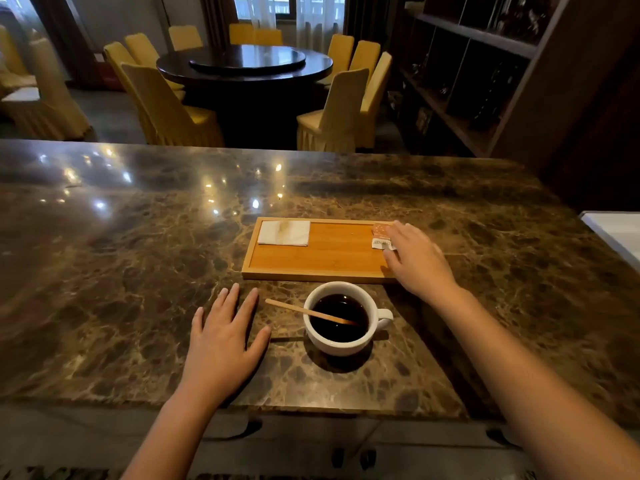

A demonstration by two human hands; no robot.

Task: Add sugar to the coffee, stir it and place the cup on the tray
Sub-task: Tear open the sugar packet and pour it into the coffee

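A white cup [341, 342] of black coffee stands on the marble counter, handle to the right, with a wooden stir stick [294, 308] leaning in it toward the left. Behind it lies a wooden tray [332, 256]. A small sugar packet [381, 237] rests at the tray's right end. My right hand [415, 259] lies over that end, fingers spread and touching the packet; whether it grips it I cannot tell. My left hand [223, 332] rests flat and open on the counter left of the cup.
A folded white napkin [284, 233] lies in the tray's far left corner. The marble counter [121, 254] stretches wide to the left. A white object [620, 230] sits at the right edge. Beyond are a round table and yellow chairs.
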